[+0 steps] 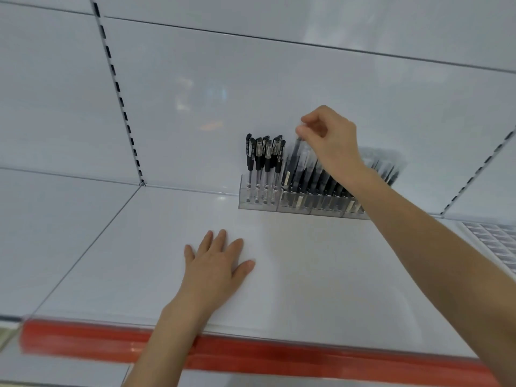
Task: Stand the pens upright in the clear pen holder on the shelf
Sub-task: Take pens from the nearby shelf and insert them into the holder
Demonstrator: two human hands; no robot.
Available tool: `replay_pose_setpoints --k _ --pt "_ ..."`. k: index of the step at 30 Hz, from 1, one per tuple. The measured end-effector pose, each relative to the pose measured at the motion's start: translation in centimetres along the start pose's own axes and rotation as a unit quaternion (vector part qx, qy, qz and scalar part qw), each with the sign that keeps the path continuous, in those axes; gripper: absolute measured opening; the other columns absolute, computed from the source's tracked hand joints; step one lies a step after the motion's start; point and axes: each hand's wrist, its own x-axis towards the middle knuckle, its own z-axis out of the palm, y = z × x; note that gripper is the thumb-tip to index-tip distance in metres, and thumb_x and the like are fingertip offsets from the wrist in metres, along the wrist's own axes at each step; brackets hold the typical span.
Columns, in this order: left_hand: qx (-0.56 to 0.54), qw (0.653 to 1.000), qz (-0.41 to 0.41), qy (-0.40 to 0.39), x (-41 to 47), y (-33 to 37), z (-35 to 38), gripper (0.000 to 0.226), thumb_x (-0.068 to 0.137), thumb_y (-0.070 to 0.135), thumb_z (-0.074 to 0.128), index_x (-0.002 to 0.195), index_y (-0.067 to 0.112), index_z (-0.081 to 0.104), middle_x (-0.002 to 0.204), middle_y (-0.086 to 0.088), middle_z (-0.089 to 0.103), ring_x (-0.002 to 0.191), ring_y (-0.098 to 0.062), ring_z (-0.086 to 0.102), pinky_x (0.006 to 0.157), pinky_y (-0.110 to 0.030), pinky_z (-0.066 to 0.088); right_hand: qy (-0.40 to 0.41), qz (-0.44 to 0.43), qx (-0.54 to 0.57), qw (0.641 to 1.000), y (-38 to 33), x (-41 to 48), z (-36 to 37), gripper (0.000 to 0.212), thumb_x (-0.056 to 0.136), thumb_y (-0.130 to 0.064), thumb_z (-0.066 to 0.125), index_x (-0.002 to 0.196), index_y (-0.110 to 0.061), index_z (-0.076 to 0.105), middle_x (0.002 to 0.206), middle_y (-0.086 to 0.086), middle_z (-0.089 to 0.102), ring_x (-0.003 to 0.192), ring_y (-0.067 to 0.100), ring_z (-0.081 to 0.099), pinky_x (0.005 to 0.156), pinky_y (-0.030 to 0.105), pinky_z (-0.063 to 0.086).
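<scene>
A clear pen holder (pixel 259 204) stands against the back wall of a white shelf (pixel 307 275). Several black-capped pens (pixel 264 160) stand upright in its left compartment. Several dark pens (pixel 307 177) lean in the compartments to the right. My right hand (pixel 332 138) is above these and pinches the top of one dark pen (pixel 294 157) between thumb and fingers. My left hand (pixel 215 263) lies flat on the shelf in front of the holder, fingers spread, holding nothing. My right forearm hides the holder's right end.
The shelf's front edge carries a red price strip (pixel 251 356) under a clear cover. A slotted metal upright (pixel 122 104) runs down the back wall at the left. A white gridded tray (pixel 497 244) lies at the far right.
</scene>
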Motion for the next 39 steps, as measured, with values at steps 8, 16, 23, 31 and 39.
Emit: replay_pose_setpoints --k 8,16,23,31,39 --pt "0.003 1.000 0.000 0.002 -0.1 0.1 -0.2 0.100 0.055 0.069 -0.011 0.140 0.034 0.028 0.156 -0.001 0.014 0.145 -0.026 0.005 0.112 -0.052 0.013 -0.063 -0.028 -0.126 0.990 1.3 -0.7 0.8 0.013 0.088 -0.014 0.057 0.087 -0.003 0.063 0.088 0.007 0.065 0.082 0.015 0.056 0.076 0.017 0.043" --pt "-0.010 1.000 0.000 -0.004 -0.4 0.3 -0.6 0.099 0.056 0.071 -0.009 0.140 0.033 0.029 0.156 0.000 0.015 0.145 -0.025 0.006 0.111 -0.052 0.013 -0.092 -0.090 -0.214 0.968 1.4 -2.3 0.7 0.026 0.093 -0.017 0.049 0.107 -0.001 0.064 0.119 0.015 0.062 0.114 0.026 0.054 0.101 0.030 0.037" --pt "-0.019 0.999 0.030 0.034 -1.2 0.9 -2.1 0.047 0.094 0.046 0.038 0.135 0.023 0.045 0.145 -0.004 0.039 0.136 -0.022 0.032 0.108 -0.042 0.023 -0.247 0.096 -0.111 0.958 -1.6 -7.2 -7.1 0.028 0.086 -0.031 0.059 0.111 -0.020 0.063 0.106 -0.010 0.063 0.101 0.004 0.057 0.092 0.020 0.042" --pt "-0.004 0.981 0.103 0.164 -5.3 0.7 -4.0 0.045 0.082 0.040 0.042 0.098 0.010 0.071 0.092 -0.008 0.073 0.073 -0.026 0.071 0.065 -0.037 0.055 -0.197 0.123 -0.082 0.969 -1.4 -17.0 -6.5 0.024 0.081 -0.032 0.062 0.105 -0.029 0.064 0.105 -0.025 0.057 0.098 -0.016 0.048 0.081 -0.010 0.026" --pt "-0.049 0.981 -0.102 0.155 -17.2 -2.7 -3.7 0.044 0.090 0.048 0.045 0.110 0.016 0.068 0.093 0.001 0.073 0.072 -0.016 0.070 0.060 -0.026 0.054 -0.326 0.035 0.082 0.941 -6.8 -20.1 2.9 0.017 0.083 -0.035 0.059 0.095 -0.047 0.056 0.101 -0.038 0.052 0.097 -0.029 0.043 0.082 -0.008 0.026"
